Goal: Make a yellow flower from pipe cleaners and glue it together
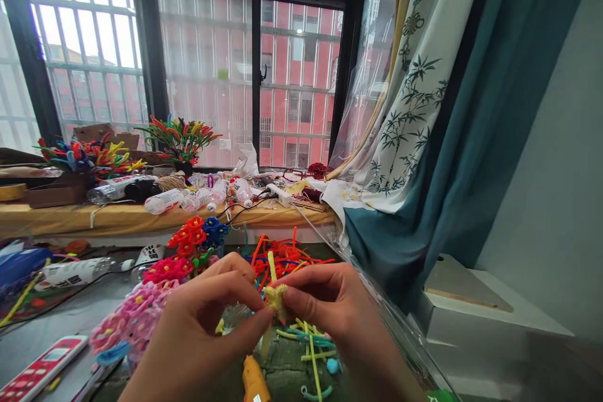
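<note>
Head camera, and we're right over the action: 2 bare hands meet mid-frame around 1 small yellow fuzzy piece! Right hand has it pinched between thumb and forefinger on the right side. Left hand comes at it from the other flank, thumb and forefinger closed together on its lower left edge. Up pokes a yellow fuzzy stem, just above the piece. Whether it's attached, can't tell from here. Behind the hands, a tangle of red fuzzy strips; below them, yellow and teal strips scattered beside a blue ball. Orange object down front, cut off by the bottom edge. And by the left forearm, a bunch of pink fuzzy flowers!
</note>
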### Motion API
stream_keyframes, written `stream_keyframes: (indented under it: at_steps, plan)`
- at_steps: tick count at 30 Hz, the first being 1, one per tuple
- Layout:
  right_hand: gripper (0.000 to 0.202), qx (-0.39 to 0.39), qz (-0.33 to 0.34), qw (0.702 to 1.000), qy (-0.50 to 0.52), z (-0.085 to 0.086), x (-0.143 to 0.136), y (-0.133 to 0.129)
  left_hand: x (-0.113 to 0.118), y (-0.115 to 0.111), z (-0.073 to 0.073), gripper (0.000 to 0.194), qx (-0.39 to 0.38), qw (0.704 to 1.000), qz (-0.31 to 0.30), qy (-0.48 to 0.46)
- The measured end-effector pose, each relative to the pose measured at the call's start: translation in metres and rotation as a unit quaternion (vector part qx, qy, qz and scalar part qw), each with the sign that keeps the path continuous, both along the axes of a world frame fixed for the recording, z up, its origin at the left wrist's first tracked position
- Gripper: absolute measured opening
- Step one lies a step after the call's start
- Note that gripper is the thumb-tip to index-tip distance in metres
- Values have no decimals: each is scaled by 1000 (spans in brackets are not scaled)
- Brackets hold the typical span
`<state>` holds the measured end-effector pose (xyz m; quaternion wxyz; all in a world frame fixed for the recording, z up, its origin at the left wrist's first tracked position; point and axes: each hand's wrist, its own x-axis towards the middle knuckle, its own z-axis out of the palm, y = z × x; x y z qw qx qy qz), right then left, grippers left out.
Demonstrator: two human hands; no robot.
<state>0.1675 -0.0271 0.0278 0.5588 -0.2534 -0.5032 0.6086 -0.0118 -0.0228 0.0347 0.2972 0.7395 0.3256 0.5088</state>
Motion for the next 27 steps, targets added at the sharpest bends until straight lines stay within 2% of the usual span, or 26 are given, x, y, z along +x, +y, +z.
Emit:
stream_keyframes:
  at_steps: [6,11,15,20,21,25,27]
  plan:
    - [27,-7,1,1000,-12,-2,-1,1,-2,0,2,17,40,998,17,48]
    - [23,5,-17,1000,-11,-5,-3,1,-1,0,3,16,46,998,21,36]
    - [23,31,-42,998,-23,-3,-5,0,5,-4,3,17,-6,998,49,38]
    - [26,92,-127,988,-11,-4,-13,-1,15,-11,7,24,-114,988,99,-21]
    - [26,108,-141,984,-10,-5,-14,-1,16,-11,8,27,-134,986,96,-28]
    - [29,172,-170,969,-40,-9,-14,0,18,-10,6,35,-189,978,22,-83]
    - [30,197,-177,962,-69,-10,-13,1,18,-8,2,34,-215,970,23,-110]
